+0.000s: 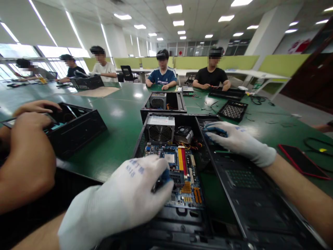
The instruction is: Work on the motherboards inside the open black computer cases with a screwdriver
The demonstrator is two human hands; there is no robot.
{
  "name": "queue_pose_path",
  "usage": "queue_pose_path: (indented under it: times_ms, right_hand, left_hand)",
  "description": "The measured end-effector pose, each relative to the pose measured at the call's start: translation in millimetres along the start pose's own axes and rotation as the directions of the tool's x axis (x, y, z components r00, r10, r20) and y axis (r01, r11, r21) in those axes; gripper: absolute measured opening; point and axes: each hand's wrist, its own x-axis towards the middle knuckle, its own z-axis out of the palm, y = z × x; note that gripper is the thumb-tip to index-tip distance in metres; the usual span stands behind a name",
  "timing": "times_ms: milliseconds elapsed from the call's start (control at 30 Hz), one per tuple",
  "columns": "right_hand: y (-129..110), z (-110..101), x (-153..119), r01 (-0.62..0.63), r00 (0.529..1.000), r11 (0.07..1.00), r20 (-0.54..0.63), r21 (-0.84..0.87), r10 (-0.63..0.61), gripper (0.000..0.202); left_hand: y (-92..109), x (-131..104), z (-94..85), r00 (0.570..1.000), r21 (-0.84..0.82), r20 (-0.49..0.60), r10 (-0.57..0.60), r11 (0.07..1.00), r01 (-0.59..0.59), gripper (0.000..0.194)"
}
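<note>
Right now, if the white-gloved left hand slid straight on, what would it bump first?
Probably the black finned heatsink on the blue rectangular circuit board, but the left hand may pass above it.

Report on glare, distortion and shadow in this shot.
In the head view, bright patches glare off the green tabletop and the left-side windows wash out; in the head view, the right-side pillar leans, perhaps from wide-angle distortion; in the head view, the computer case darkens below its motherboard.

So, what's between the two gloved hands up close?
In the head view, between the left hand and the right hand lie the yellow and red slots on the blue circuit board, then a black metal rail.
</note>
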Motion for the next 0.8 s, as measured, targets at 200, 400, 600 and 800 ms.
queue_pose_path:
  times_ms: [200, 400, 600, 800]
  right_hand:
    - [-2, -1, 2, 0.042, 0.999, 0.998, 0.032, 0.055, -0.044, 0.047]
    - [0, -3, -1, 0.054, 0.997, 0.996, 0.052, 0.077, -0.058, 0.048]
    - [4, -3, -6, 0.064, 0.997, 0.992, 0.022, 0.106, -0.067, 0.046]
    - [10, 2, -8, 0.101, 0.994, 0.990, 0.040, 0.096, -0.105, 0.048]
  left_hand:
    - [-21, 92, 14.3, 0.930, 0.073, 0.363, -0.061, 0.997, 0.037, 0.027]
    - [-33, 149, 69.6, 0.761, 0.263, 0.634, -0.138, 0.964, -0.044, 0.045]
    - [-48, 157, 107.7, 0.697, 0.297, 0.701, -0.152, 0.951, -0.091, 0.043]
    - [-53, 155, 117.2, 0.741, 0.258, 0.664, -0.103, 0.961, -0.098, 0.049]
